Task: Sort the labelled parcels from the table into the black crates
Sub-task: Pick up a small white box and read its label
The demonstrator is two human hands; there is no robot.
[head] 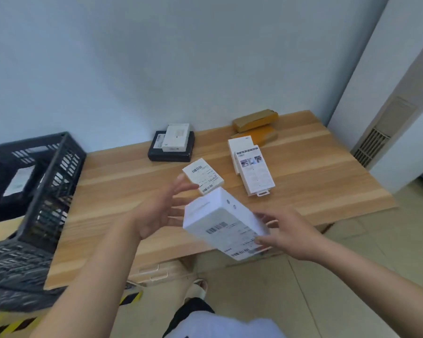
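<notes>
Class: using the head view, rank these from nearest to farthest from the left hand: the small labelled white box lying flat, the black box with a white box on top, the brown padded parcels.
From the left hand:
1. Small labelled white box, at its fingertips.
2. Black box, farther back, toward the wall.
3. Brown padded parcels, far right corner.

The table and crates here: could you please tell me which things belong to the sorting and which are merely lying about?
Job:
- white box, held by right hand; left hand open beside it
- labelled parcel
- black parcel
- black crates

Lying about:
- floor vent
- slipper
</notes>
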